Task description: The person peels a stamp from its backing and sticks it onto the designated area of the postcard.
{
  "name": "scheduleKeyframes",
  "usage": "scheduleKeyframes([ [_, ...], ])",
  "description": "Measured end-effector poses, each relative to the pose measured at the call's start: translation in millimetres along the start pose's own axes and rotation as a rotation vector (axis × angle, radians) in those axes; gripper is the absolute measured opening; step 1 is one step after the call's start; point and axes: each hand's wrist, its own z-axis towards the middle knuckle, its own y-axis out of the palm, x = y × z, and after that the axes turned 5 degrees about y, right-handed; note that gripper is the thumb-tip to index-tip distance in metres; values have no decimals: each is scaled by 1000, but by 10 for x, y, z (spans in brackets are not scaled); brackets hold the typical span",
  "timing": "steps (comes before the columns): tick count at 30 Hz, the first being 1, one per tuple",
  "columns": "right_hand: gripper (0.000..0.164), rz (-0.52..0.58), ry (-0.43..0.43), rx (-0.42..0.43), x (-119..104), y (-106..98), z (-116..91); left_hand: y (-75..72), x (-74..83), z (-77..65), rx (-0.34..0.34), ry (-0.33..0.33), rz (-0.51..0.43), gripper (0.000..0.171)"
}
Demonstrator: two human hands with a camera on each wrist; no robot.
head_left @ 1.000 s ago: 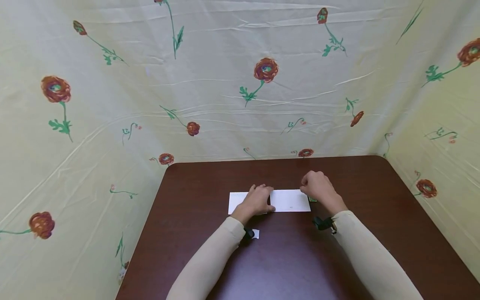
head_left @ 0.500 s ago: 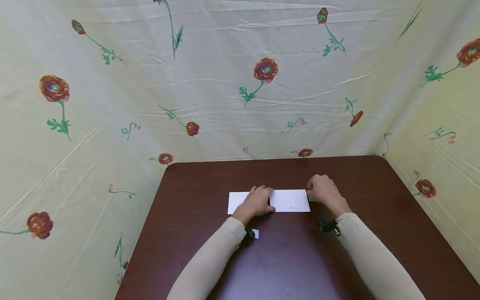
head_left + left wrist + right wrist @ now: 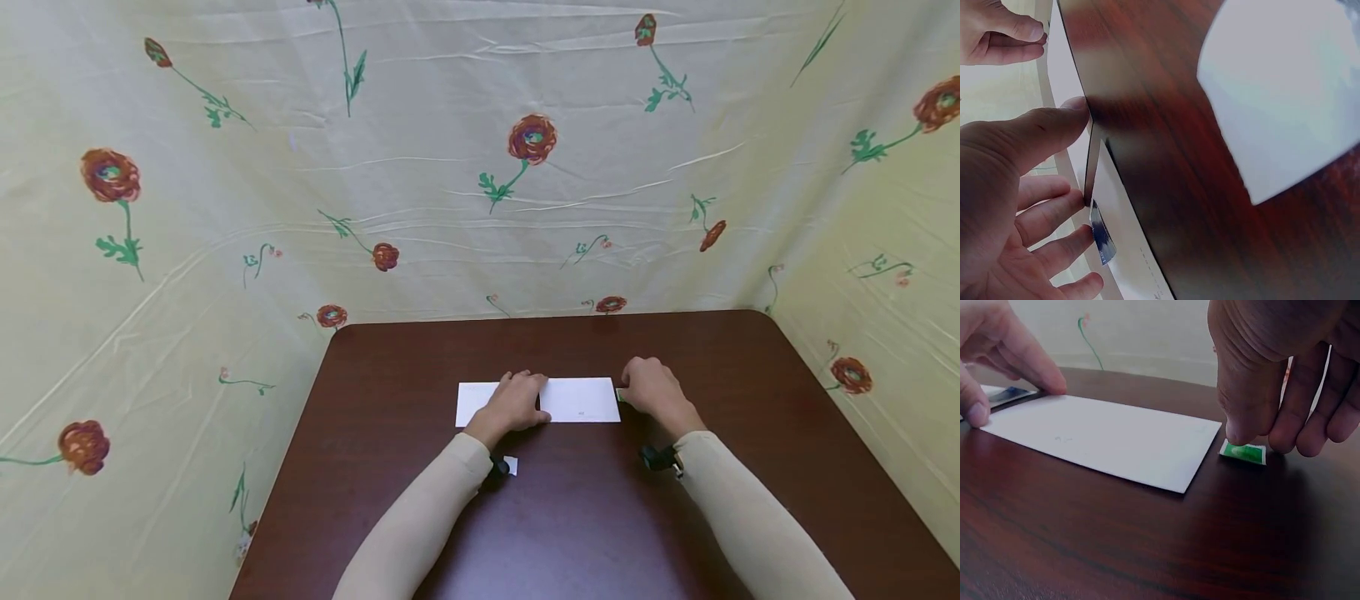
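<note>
My left hand [image 3: 513, 402] spans the left end of a blank white envelope or card [image 3: 581, 396], thumb on its near corner and fingertips at its far corner. A second white envelope or card [image 3: 1129, 244] lies just to its left, partly under that hand, and bears a dark blue picture stamp [image 3: 1102, 240]. Past the right end of the blank one, my right hand [image 3: 652, 387] has its thumb on a small green stamp [image 3: 1247, 454] with white edges, seemingly pinching it; the index fingertip is hidden behind the thumb. The stamp's near edge shows in the right wrist view.
Dark brown wooden table [image 3: 405, 358] with rounded far corners. A small white paper piece [image 3: 1285, 94] lies near my left wrist, partly hidden in the head view. Flower-printed cloth [image 3: 450, 183] hangs behind and along both sides of the table.
My right hand has moved right and slightly nearer, from the blank card's far right corner onto the green stamp, covering more of it. The left hand stays where it was.
</note>
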Motion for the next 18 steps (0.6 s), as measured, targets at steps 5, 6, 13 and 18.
scheduleKeyframes([
  [5, 18, -11, -13, 10, 28, 69, 1, 32, -10, 6, -1, -8, 1, 71],
  [6, 17, -14, -16, 13, 33, 80, -2, 41, -12, 7, -2, -9, -2, 71],
  [13, 14, -12, -13, 22, 43, 100, -11, 64, -16, 6, 2, -12, -17, 71],
  [18, 18, -9, -6, 25, 45, 94, -8, 49, -12, 9, 1, -15, -10, 72],
])
